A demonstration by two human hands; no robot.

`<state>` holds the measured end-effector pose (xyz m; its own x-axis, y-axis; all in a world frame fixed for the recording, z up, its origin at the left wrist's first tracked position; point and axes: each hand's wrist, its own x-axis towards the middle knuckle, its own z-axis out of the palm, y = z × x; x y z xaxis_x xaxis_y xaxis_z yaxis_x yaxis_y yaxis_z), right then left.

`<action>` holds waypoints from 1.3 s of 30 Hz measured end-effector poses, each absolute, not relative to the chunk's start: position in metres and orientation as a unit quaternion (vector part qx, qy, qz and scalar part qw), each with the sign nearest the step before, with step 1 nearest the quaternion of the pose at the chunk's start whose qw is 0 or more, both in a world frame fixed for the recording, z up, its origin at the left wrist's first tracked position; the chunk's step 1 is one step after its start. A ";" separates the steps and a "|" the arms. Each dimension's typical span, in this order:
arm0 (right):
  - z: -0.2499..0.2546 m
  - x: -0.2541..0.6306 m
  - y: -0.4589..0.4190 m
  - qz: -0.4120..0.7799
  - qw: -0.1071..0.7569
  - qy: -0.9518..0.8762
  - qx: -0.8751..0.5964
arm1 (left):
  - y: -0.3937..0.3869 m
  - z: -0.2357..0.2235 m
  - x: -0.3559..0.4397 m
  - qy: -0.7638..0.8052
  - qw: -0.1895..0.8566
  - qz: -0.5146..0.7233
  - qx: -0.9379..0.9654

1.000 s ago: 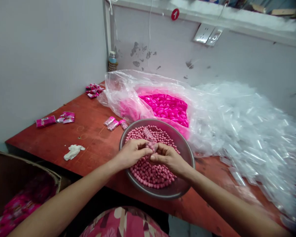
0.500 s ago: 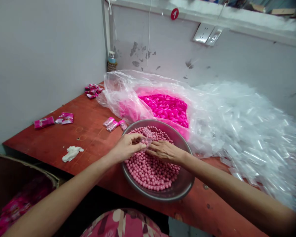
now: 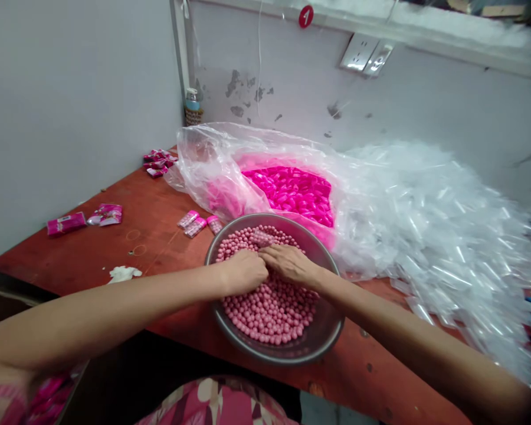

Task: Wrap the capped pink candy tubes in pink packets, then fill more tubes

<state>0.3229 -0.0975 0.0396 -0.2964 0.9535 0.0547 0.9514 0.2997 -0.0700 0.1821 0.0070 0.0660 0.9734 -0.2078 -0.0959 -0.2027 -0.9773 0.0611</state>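
A grey metal bowl (image 3: 331, 330) holds many round pink beads (image 3: 269, 319). Over the beads, my left hand (image 3: 245, 273) is closed with its knuckles up; its grip is hidden underneath. My right hand (image 3: 289, 264) meets it fingertip to fist, fingers bent and pressed together, and what they pinch is out of sight. Just beyond both hands, a small clear plastic tube (image 3: 262, 238) lies on the beads. Left of the bowl are three filled tubes with pink caps (image 3: 195, 227).
Behind the bowl lies a plastic bag (image 3: 203, 141) of bright pink caps (image 3: 296, 192). Clear empty tubes (image 3: 446, 230) are heaped at right. Pink packets (image 3: 66, 224) and a crumpled white scrap (image 3: 124, 274) rest on the red table (image 3: 92, 248). A bottle (image 3: 193, 106) stands in the corner.
My left hand has turned knuckles up and lowered into the beads; the clear container with beads in its fingers is now hidden. My right hand's fingers have drawn up against it.
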 end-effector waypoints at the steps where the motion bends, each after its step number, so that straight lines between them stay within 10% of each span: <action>1: 0.039 0.326 -0.099 0.030 0.084 -0.784 -0.614 | 0.000 0.064 0.185 -0.109 0.037 -0.052 0.992; 8: 0.050 0.336 -0.116 0.173 0.249 -0.674 -0.674 | -0.005 0.065 0.175 -0.064 0.347 -0.017 0.935; 23: 0.046 0.294 -0.110 0.048 -0.027 -0.766 -0.641 | 0.029 0.078 0.141 0.144 0.774 0.109 0.607; 32: 0.059 0.310 -0.122 0.220 0.265 -0.565 -0.750 | 0.014 0.073 0.148 0.177 0.835 0.213 0.476; 39: 0.058 0.337 -0.119 0.172 0.157 -0.525 -0.818 | 0.006 0.066 0.152 0.207 0.828 0.183 0.488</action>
<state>0.3366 -0.1190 0.0579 0.3888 0.9140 -0.1163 0.8057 -0.3985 -0.4383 0.1517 0.0063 0.0658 0.8473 0.5047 -0.1653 -0.1000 0.4573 0.8837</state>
